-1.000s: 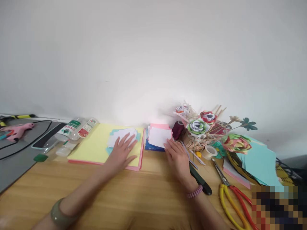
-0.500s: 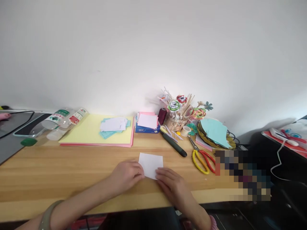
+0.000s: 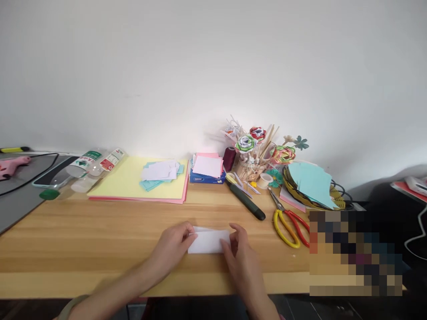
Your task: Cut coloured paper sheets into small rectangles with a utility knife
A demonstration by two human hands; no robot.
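Note:
A small white sheet of paper [image 3: 208, 241], folded over into a wide, low rectangle, lies on the wooden table near its front edge. Its back layer shows slightly above the upper edge. My left hand [image 3: 175, 244] pinches the paper's left end between thumb and fingers. At the right end, my right hand [image 3: 242, 258] has its thumb on the paper, with the index finger raised and the other fingers curled behind; the thumb and index finger are apart.
Behind the hands are yellow and pink sheets [image 3: 110, 189] with paper pieces, a blue box [image 3: 207, 178], a dark green cutter [image 3: 247, 202] and paper flowers [image 3: 247, 143]. Scissors [image 3: 287, 222] and a basket [image 3: 287, 182] stand right; bottles [image 3: 80, 171] lie left.
The paper went from a flat square to a folded rectangle. My left hand now grips its upper left side, and my right hand has turned, its index finger lifted. The view has shifted slightly left.

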